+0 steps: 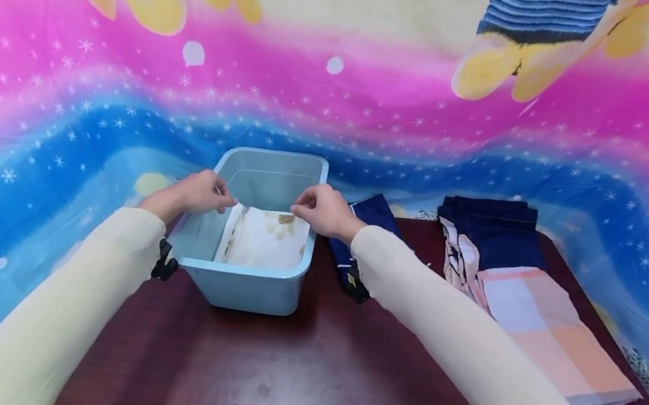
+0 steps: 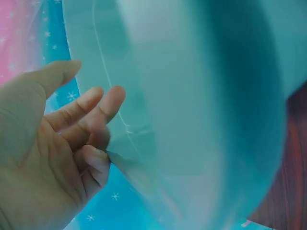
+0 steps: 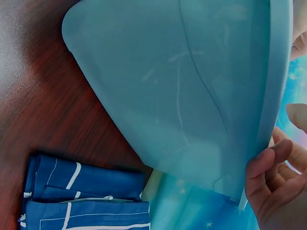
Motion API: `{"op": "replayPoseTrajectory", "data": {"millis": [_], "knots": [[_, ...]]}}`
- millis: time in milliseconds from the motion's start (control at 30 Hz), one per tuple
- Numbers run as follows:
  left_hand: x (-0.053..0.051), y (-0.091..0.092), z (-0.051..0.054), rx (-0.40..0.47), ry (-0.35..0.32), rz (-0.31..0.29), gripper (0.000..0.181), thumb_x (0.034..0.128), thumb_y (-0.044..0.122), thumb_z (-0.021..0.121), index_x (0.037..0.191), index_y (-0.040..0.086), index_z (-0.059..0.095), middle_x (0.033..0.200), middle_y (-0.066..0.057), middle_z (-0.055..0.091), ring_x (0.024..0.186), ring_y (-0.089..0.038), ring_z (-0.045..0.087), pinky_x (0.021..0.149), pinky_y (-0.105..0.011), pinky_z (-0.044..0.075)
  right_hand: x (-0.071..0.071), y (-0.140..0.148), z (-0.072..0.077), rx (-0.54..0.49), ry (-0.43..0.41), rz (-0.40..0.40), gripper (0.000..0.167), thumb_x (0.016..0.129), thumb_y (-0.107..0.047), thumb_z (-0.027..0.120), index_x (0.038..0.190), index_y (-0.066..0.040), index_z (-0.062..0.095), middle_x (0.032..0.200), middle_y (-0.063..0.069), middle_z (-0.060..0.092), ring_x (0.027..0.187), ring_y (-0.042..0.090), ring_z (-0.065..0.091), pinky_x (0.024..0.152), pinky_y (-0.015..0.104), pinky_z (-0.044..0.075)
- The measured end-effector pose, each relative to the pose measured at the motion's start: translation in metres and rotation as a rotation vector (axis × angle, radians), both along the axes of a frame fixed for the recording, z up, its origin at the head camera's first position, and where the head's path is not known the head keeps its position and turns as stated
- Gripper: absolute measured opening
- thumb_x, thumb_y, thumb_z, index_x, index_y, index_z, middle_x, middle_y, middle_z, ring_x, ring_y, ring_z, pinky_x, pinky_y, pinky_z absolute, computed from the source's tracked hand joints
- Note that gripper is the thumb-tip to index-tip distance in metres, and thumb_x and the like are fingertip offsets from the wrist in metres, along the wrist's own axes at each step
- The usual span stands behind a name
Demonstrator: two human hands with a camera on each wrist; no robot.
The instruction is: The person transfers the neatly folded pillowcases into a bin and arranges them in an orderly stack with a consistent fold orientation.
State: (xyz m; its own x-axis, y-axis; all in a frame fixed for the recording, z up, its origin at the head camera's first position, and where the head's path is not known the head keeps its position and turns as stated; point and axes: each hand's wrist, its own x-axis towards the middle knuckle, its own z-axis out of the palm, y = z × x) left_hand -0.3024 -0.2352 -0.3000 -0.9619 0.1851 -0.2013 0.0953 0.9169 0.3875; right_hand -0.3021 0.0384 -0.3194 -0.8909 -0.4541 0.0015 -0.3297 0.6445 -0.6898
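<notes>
A folded white cloth [image 1: 268,240] with tan printed patches lies inside a light blue-grey plastic bin [image 1: 255,290]. At the cloth's upper left corner is my left hand [image 1: 206,192], reaching over the bin's left side. The left wrist view shows its thumb apart from loosely bent fingers [image 2: 112,100], with no cloth between them. Over the bin's right rim, my right hand [image 1: 326,210] has its fingertips by the cloth's upper right corner. Thumb and bent fingers [image 3: 261,165] stand apart in the right wrist view, near the rim. Whether fingertips touch the cloth is unclear.
Folded navy cloth with white lines [image 3: 91,201] lies right of the bin, partly behind my right forearm. Farther right are a dark navy folded cloth [image 1: 502,233], a patterned cloth [image 1: 464,258] and a peach-and-white checked cloth [image 1: 556,335]. A printed curtain [image 1: 379,92] surrounds the dark wooden table [image 1: 271,390].
</notes>
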Motion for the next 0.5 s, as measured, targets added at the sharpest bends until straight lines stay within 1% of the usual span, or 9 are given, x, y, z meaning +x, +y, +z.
{"op": "replayPoseTrajectory", "data": {"millis": [167,267,333,400,500], "knots": [[0.005,0.004,0.001,0.062,0.019,-0.021,0.031,0.1049,0.031,0.052,0.107,0.002,0.064,0.102,-0.015,0.072,0.080,-0.022,0.058,0.069,-0.033,0.047,0.002,0.008,0.002,-0.045,0.004,0.022,0.027,0.103,-0.027,0.058,0.120,-0.009,0.070,0.114,0.008,0.069,0.103,0.022,0.065,0.089,0.038,0.055],[0.010,0.010,0.001,0.089,0.016,-0.026,0.030,0.1050,0.030,0.052,0.112,0.003,0.063,0.099,-0.012,0.073,0.080,-0.022,0.060,0.072,-0.033,0.048,0.003,0.015,0.003,-0.064,0.005,0.028,0.027,0.104,-0.026,0.057,0.121,-0.008,0.069,0.116,0.009,0.068,0.107,0.023,0.064,0.091,0.040,0.054],[0.012,0.016,0.001,0.122,0.016,-0.021,0.029,0.1051,0.029,0.052,0.115,0.004,0.061,0.098,-0.011,0.073,0.080,-0.022,0.060,0.071,-0.033,0.047,0.004,0.020,0.004,-0.072,0.005,0.025,0.027,0.104,-0.026,0.057,0.121,-0.009,0.069,0.117,0.010,0.068,0.108,0.023,0.063,0.091,0.040,0.054],[0.014,0.021,0.001,0.154,0.030,-0.030,0.030,0.1052,0.029,0.052,0.119,0.004,0.059,0.098,-0.012,0.074,0.079,-0.022,0.061,0.069,-0.033,0.047,0.006,0.026,0.006,-0.077,0.008,0.019,0.027,0.104,-0.026,0.057,0.120,-0.009,0.069,0.118,0.010,0.068,0.106,0.023,0.063,0.089,0.039,0.054],[0.017,0.029,0.001,0.195,0.058,-0.043,0.030,0.1054,0.028,0.052,0.123,0.005,0.057,0.099,-0.013,0.074,0.079,-0.022,0.062,0.067,-0.032,0.047,0.007,0.035,0.006,-0.090,0.002,0.005,0.027,0.104,-0.026,0.056,0.120,-0.009,0.069,0.116,0.010,0.067,0.099,0.023,0.065,0.083,0.037,0.056]]}}
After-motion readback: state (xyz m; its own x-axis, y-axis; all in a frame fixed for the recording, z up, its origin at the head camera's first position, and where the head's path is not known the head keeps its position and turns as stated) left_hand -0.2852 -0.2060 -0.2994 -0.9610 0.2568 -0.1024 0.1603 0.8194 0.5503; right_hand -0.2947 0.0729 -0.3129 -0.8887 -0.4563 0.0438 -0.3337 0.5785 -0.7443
